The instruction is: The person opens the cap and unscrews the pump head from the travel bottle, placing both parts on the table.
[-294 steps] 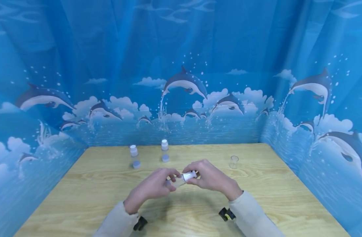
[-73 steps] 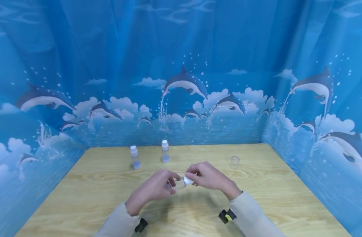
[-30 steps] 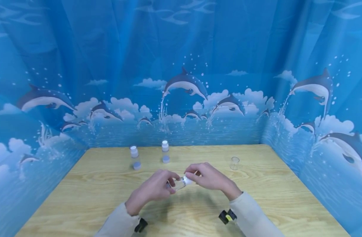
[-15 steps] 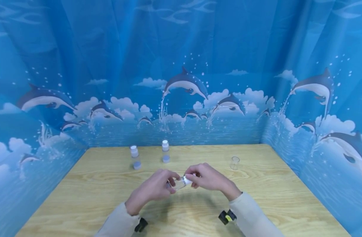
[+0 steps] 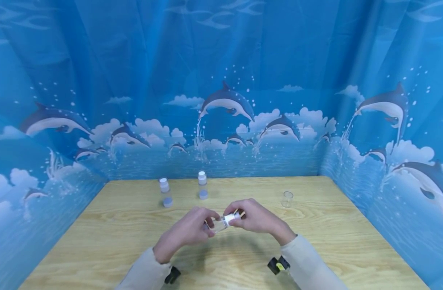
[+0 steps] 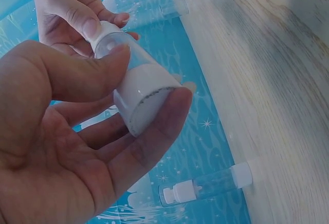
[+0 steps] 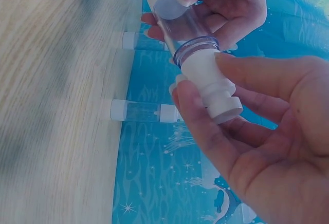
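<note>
Above the middle of the table, both hands hold one tilted clear pump bottle [image 5: 217, 225] with a white base and a white pump top [image 7: 203, 72]. My left hand [image 5: 192, 229] grips its clear body and white base [image 6: 146, 95], thumb on one side and fingers on the other. At the other end, my right hand [image 5: 255, 217] pinches the white pump top between thumb and fingers. In the right wrist view the pump top meets the clear rim of the body; whether it is threaded tight I cannot tell. The nozzle end points to the right.
Two similar capped bottles stand upright at the back left, a nearer bottle [image 5: 165, 193] and a farther bottle [image 5: 202, 185]. A small clear cap [image 5: 287, 199] stands on the wooden table [image 5: 315, 237] at the right. A dolphin-print curtain [image 5: 221, 60] encloses the table.
The right hand's fingers have shifted and rotated around the pump top, showing more of its white side than half a second ago. My left hand and the standing bottles stay put.
</note>
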The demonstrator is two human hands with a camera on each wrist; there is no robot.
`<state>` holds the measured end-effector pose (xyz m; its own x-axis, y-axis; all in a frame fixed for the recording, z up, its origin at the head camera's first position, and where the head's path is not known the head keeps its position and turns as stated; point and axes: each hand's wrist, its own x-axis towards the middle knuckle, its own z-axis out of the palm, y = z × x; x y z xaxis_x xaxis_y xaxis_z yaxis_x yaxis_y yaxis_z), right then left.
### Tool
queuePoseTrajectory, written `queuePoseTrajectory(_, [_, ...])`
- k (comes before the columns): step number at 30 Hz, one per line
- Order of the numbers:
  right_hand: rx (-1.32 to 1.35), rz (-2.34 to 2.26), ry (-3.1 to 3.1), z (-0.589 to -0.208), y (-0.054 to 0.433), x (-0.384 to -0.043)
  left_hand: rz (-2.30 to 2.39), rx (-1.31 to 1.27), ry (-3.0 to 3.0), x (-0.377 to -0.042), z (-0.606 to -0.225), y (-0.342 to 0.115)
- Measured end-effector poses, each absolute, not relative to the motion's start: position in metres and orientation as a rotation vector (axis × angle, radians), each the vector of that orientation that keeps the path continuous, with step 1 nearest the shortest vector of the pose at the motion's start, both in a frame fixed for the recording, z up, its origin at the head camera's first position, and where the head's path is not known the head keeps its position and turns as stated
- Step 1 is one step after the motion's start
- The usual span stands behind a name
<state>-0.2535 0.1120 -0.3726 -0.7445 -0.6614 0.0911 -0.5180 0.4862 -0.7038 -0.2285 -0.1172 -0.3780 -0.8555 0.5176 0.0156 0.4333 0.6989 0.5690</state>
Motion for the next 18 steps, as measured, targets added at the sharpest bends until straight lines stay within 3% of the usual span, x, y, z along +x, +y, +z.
queuePoseTrajectory(18, [-1.053,-1.097,2.531,-0.3741,0.1142,-0.2555,0.888,0.782,2.755,-0.2293,-0.3790,-0.1175])
